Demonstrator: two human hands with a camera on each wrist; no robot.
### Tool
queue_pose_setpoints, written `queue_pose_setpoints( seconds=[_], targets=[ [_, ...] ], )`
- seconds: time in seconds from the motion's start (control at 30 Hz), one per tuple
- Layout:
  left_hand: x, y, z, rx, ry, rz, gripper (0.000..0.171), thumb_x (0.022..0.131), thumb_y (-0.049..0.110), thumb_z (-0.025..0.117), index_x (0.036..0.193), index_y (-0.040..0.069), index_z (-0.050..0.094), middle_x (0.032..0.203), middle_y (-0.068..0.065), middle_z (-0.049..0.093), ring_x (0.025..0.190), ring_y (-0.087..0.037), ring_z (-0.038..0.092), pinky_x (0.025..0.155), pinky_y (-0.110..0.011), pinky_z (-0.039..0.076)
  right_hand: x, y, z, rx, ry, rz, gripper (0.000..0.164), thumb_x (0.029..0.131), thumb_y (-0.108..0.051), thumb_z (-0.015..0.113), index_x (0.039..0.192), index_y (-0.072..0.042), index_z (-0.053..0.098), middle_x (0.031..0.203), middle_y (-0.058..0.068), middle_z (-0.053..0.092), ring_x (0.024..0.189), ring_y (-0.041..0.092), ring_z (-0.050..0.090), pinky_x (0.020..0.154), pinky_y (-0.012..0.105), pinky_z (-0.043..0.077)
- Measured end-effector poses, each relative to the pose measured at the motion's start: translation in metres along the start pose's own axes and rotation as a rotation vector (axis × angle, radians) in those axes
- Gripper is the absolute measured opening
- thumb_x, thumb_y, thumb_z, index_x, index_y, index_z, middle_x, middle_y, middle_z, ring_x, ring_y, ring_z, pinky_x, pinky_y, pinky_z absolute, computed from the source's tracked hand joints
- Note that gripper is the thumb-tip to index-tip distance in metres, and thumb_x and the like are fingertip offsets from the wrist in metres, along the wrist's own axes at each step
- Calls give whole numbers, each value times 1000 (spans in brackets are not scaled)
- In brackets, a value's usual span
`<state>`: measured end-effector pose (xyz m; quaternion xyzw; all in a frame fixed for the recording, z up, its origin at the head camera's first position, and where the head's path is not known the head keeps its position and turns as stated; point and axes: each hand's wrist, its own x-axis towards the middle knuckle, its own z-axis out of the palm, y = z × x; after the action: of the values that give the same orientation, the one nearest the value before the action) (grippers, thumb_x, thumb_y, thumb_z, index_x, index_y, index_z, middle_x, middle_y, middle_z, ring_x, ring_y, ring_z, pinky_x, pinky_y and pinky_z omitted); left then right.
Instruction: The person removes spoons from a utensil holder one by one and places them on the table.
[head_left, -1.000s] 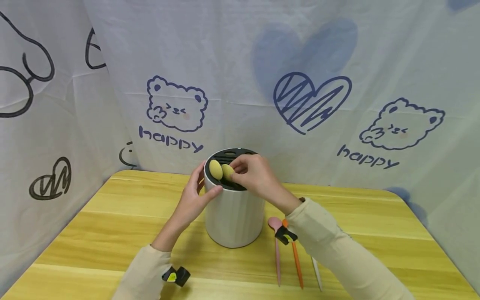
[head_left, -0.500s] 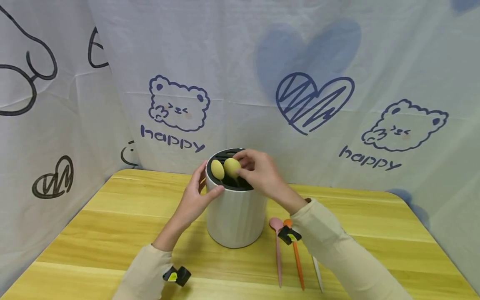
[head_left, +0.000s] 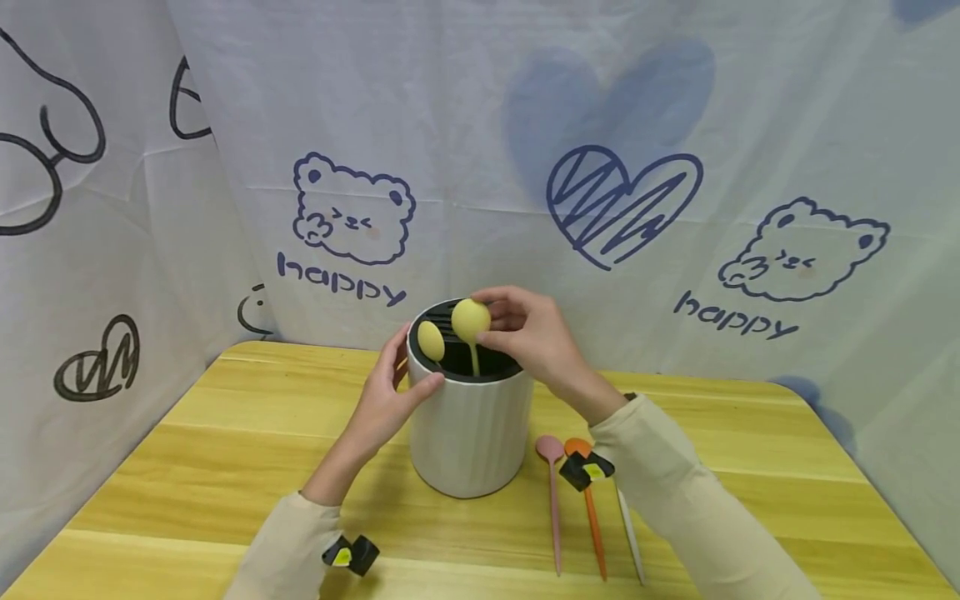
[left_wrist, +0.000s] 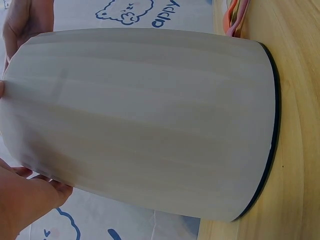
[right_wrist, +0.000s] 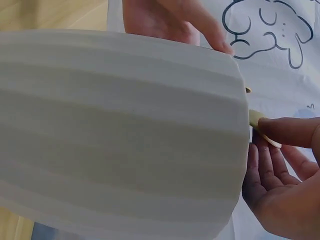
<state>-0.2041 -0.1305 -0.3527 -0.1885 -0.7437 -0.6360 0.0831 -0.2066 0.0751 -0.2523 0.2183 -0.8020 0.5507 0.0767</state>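
Note:
A tall white utensil holder (head_left: 470, 442) with a black slotted top stands on the table. Fingers of my left hand (head_left: 384, 402) wrap its left side, and the thumb lies at the near rim. My right hand (head_left: 534, 335) pinches the round head of a yellow spoon (head_left: 471, 318) between thumb and fingers, above the top's opening. That spoon's thin handle runs down into the dark opening, its lower end hidden. A second yellow spoon (head_left: 431, 342) stands in the holder at the left. In the right wrist view, the pinched spoon (right_wrist: 256, 118) shows edge-on beyond the rim.
To the holder's right lie a pink spoon (head_left: 550, 448), an orange spoon (head_left: 593, 525) and a slim white-handled utensil (head_left: 632, 537), partly under the right sleeve. Behind the wooden table (head_left: 225, 433) hangs a white printed cloth (head_left: 480, 125).
The right hand has raised its yellow spoon and shifted slightly right, so the handle now shows below the head. The left hand and the holder have stayed put.

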Motion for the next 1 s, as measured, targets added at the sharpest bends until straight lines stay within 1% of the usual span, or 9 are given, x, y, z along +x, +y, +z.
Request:
queue_pose_setpoints(
  seconds=[0.13,0.3,0.4,0.6,0.87,0.93,1.0],
  targets=[
    [0,1,1,5,1,-4,83,88,24,65,153,4,19,157,-14,21,142,-31,24,115,-46,20,0,2,-3,56,16,10,46,77,14,70,121,4,62,102,20,67,90,28,66,81,33,56],
    [-1,2,1,14,2,-8,83,88,25,65,153,5,18,157,-14,20,142,-32,23,115,-46,20,1,1,-8,93,52,-34,47,76,15,70,121,6,62,102,20,66,87,27,66,80,31,56],
    [-1,2,1,17,5,-7,83,88,24,66,153,4,18,157,-14,20,142,-32,23,115,-46,20,2,-2,-12,99,72,-49,48,77,15,70,122,5,62,103,20,66,86,24,66,80,29,56],
    [-1,2,1,25,11,-12,83,87,24,65,153,3,18,157,-14,20,142,-32,24,115,-46,20,4,-11,-23,93,85,-119,48,78,13,71,124,3,62,105,18,67,85,21,65,81,27,55],
    [-1,2,1,30,9,-15,81,88,24,64,153,4,19,157,-15,20,142,-33,24,115,-46,20,8,-28,-34,111,110,-226,51,76,17,71,125,8,60,110,21,66,90,21,66,83,29,55],
    [-1,1,1,30,8,-12,81,89,24,64,153,4,19,157,-15,20,142,-33,23,115,-47,20,9,-30,-35,109,123,-238,52,75,17,71,125,7,60,111,21,66,91,20,66,84,30,55],
    [0,0,1,28,8,-5,81,89,24,64,153,3,19,157,-16,20,142,-34,23,115,-47,20,10,-32,-36,115,134,-232,52,75,17,71,125,7,60,111,21,66,91,19,66,84,30,55]
  ],
)
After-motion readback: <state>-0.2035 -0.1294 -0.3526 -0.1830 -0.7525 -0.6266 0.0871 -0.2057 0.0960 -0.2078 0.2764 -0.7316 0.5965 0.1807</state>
